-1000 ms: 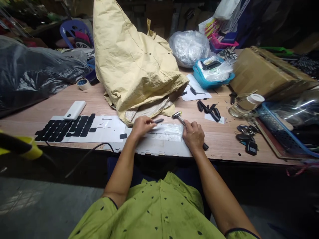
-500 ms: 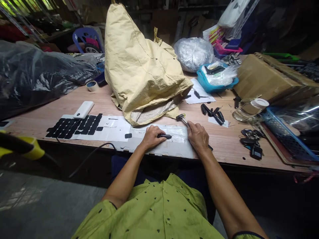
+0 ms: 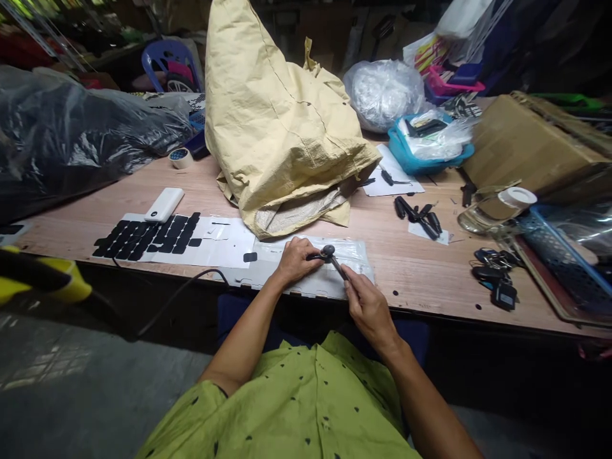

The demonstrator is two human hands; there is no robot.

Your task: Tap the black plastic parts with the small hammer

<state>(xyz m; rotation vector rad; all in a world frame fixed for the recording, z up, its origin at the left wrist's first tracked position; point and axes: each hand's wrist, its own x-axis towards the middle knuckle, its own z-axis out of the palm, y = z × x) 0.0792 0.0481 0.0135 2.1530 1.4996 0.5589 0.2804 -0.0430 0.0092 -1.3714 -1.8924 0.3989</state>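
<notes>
My left hand (image 3: 297,260) rests on a pale, plastic-covered board (image 3: 282,284) at the table's front edge. Its fingers are closed on a slim black piece (image 3: 314,256), whose exact kind I cannot make out. A small hammer (image 3: 338,268) is gripped by the handle in my right hand (image 3: 370,305). The hammer's round head is over the right end of the black piece and hides it; whether they touch I cannot tell. Left of the board, a white sheet (image 3: 224,245) carries rows of flat black pieces (image 3: 138,237), with a single black piece (image 3: 250,257) near its right end.
A big tan sack (image 3: 287,140) stands behind the board. Several black parts (image 3: 421,217), keys (image 3: 497,280) and a glass jar (image 3: 495,209) are on the right. A white power bank (image 3: 164,204) and a tape roll (image 3: 180,158) lie left. A blue basket (image 3: 421,164) stands behind.
My right hand has swung the hammer leftward from the board's right side, bringing its head over the black piece. My left hand stays on that piece. The view has shifted slightly.
</notes>
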